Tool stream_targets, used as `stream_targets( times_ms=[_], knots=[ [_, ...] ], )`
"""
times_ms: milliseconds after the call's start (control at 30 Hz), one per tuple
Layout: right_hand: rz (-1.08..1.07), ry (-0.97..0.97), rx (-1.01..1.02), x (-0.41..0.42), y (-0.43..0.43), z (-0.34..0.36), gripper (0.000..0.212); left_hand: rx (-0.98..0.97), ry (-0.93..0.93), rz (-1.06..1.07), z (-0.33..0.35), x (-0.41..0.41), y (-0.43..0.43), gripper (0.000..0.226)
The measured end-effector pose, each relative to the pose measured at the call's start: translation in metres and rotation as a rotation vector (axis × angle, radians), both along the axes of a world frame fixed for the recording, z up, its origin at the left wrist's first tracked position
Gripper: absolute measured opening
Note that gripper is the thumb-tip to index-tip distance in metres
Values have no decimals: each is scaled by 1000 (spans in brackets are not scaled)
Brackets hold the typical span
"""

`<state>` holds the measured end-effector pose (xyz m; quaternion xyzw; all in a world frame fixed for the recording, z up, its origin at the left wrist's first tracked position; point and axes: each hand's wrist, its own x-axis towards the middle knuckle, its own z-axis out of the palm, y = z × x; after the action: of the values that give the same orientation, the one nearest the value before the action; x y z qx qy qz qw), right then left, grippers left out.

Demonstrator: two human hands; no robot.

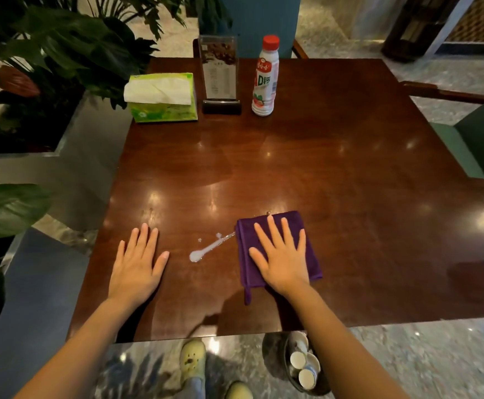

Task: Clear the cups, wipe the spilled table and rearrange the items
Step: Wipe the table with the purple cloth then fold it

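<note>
Bare forearms [70,349], left hand [137,269] and right hand [281,256], pale yellow perforated clogs [193,359], blue denim trouser cuff [195,387]

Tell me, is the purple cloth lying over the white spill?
No, the white spill lies bare on the table beside the purple cloth, which the right hand presses flat.

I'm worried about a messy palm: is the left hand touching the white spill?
Apart. The head view shows bare table between the white spill and the thumb tip of the left hand.

Right hand [282,259] flat on purple cloth [307,226] beside white spill [203,252].
</note>
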<state>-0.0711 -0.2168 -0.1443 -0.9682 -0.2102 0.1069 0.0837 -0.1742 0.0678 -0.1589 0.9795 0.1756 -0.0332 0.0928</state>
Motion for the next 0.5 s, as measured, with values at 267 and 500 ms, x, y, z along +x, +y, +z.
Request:
stream_targets(
  times_ms=[267, 500],
  knots=[
    [-102, -24, -43, -13, 24, -5, 75, 18, -22, 15, -3, 0, 0, 69],
    [-137, -39, -37, 26, 46, -3, 65, 66, -43, 1, -2, 0, -3, 72]
  ],
)
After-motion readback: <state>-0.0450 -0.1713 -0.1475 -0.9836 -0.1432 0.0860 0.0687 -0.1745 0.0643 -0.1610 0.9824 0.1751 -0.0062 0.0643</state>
